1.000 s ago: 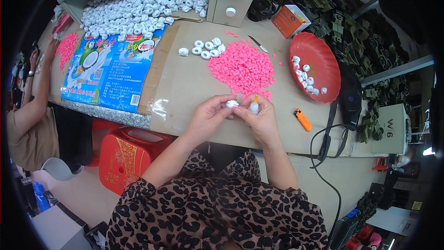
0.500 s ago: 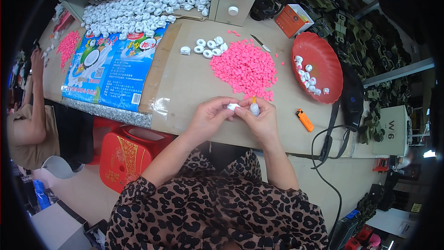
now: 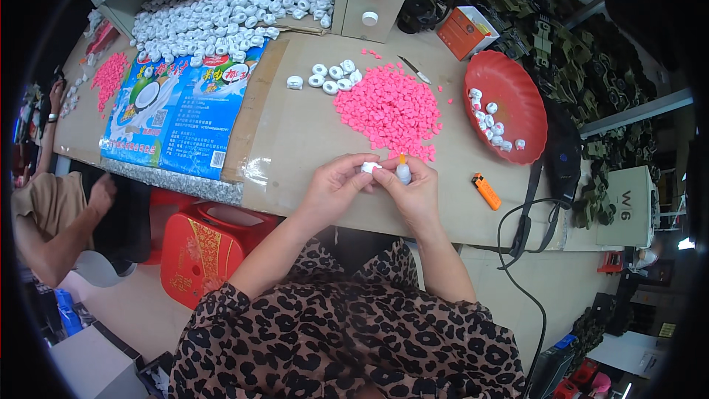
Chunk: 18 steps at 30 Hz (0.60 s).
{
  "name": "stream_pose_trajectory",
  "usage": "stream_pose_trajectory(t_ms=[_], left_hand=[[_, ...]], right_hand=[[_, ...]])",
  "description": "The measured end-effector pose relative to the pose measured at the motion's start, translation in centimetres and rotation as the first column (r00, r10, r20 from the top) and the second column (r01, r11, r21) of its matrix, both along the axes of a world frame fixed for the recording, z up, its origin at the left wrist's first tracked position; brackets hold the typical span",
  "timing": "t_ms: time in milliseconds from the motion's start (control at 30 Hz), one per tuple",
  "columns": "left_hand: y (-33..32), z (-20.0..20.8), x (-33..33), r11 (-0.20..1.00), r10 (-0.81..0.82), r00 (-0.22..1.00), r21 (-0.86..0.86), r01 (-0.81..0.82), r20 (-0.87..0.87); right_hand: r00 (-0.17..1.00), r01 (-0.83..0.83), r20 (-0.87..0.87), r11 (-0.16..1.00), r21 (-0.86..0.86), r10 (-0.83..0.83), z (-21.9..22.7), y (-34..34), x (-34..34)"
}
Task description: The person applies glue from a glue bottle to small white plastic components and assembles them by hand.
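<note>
Both my hands meet at the near edge of the table, just below a heap of small pink pieces. My left hand pinches a small white rounded piece between its fingertips. In my right hand is a small whitish glue bottle, its orange tip pointing up, while the thumb reaches over to the white piece. Several white ring-like pieces lie left of the pink heap. More white pieces with reddish spots rest in a red scalloped bowl at the right.
A knife lies beyond the heap, and an orange lighter right of my hands. A black cable hangs over the table edge. At left are a blue printed sheet, a pile of white pieces, a red stool and a co-worker's arm.
My hands keep the same hold, with barely any shift. At the left, the co-worker's near arm has come into view, bent with its hand over the lap.
</note>
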<state>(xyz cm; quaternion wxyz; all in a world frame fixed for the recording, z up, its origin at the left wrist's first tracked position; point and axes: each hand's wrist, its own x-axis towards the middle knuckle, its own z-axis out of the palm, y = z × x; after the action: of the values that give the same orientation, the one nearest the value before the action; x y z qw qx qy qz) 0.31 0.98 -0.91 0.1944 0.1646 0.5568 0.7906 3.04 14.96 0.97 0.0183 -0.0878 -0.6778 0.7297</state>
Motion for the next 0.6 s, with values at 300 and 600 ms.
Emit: stream_pose_trajectory(t_ms=[300,600], left_hand=[[0.02,0.35,-0.17,0.996,-0.008,0.996,0.088,0.000,0.087],[0.05,0.44,-0.11,0.999,0.025,0.992,0.023,-0.028,0.122]], right_hand=[[1.000,-0.013,-0.028,0.999,-0.038,0.012,-0.02,0.12,-0.06],[0.998,-0.045,-0.050,0.998,-0.049,0.043,0.05,0.07,0.30]])
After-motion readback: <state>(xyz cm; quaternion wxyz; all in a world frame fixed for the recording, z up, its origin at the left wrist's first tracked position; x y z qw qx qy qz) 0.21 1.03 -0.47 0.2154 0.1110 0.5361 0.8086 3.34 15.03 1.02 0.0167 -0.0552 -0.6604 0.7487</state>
